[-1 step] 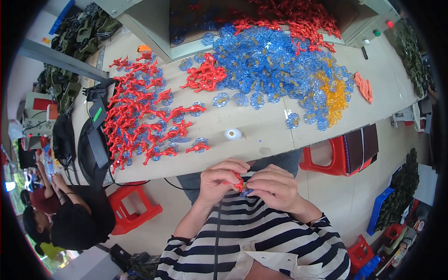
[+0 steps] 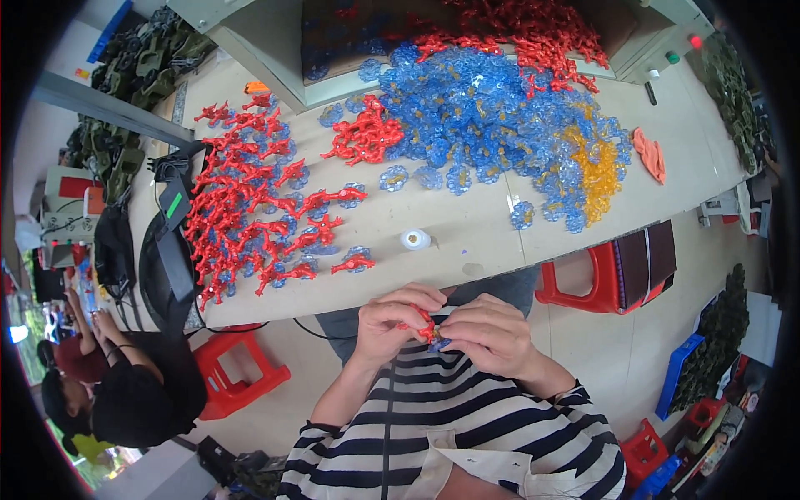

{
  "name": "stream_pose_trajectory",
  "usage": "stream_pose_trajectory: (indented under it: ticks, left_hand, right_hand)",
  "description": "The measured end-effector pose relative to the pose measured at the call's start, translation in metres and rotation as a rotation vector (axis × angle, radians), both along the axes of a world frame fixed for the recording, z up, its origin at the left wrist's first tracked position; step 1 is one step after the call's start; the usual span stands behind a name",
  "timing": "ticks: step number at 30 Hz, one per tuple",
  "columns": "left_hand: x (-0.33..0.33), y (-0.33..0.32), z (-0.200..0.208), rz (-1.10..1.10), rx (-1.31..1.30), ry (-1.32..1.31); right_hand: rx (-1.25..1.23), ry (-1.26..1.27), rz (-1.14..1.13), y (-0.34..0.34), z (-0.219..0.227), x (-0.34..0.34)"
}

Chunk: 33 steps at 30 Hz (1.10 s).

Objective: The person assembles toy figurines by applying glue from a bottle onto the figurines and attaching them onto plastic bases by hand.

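Close to my body, just off the table's front edge, my left hand [image 2: 392,323] pinches a small red plastic figure [image 2: 427,327]. From the other side my right hand [image 2: 490,335] grips a clear blue flower-shaped piece [image 2: 438,344] that sits against the red figure. Fingers cover most of both pieces, so I cannot tell how they join. On the table ahead stands a small white round bottle [image 2: 415,239]. Rows of red figures on blue pieces [image 2: 250,196] lie to the left, and a big heap of clear blue pieces [image 2: 475,108] spreads across the middle.
Loose red figures [image 2: 367,133] and yellow pieces [image 2: 598,171] lie by the blue heap. An orange cloth [image 2: 648,156] is at the right. Red stools [image 2: 587,283] stand beyond the table edge. Another person [image 2: 137,392] sits at the left.
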<state>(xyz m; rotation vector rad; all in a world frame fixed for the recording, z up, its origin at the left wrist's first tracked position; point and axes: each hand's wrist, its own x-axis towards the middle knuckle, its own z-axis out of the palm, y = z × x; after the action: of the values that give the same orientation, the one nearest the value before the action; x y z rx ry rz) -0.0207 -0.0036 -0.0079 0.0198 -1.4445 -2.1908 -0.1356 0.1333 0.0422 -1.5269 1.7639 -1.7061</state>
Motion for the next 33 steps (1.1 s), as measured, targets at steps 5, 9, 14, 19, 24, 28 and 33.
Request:
stream_pose_trajectory:
  ticks: [5,9,14,19,24,28,33]
  left_hand:
    - [0.001,-0.004,0.003,-0.017,-0.019,-0.055]
    - [-0.001,-0.015,0.018,-0.050,-0.240,-0.120]
    - [-0.003,-0.016,0.015,-0.011,-0.365,-0.068]
    - [-0.001,-0.011,0.014,-0.017,-0.332,-0.071]
    - [-0.002,-0.005,0.025,0.066,-0.416,-0.199]
    - [-0.004,-0.005,0.032,0.084,-0.480,-0.233]
    - [-0.003,-0.007,0.031,0.108,-0.512,-0.259]
  right_hand:
    - [-0.022,0.088,-0.036,-0.002,0.001,0.001]
    - [-0.019,0.120,-0.029,-0.001,-0.004,0.000]
    - [-0.018,0.217,-0.053,-0.001,-0.004,0.000]
    - [-0.045,0.152,-0.045,-0.002,-0.008,0.001]
    - [-0.083,0.043,-0.021,-0.004,-0.019,-0.002]
    - [-0.098,-0.029,0.000,-0.003,-0.030,-0.005]
    - [-0.110,-0.069,0.015,-0.007,-0.033,-0.006]
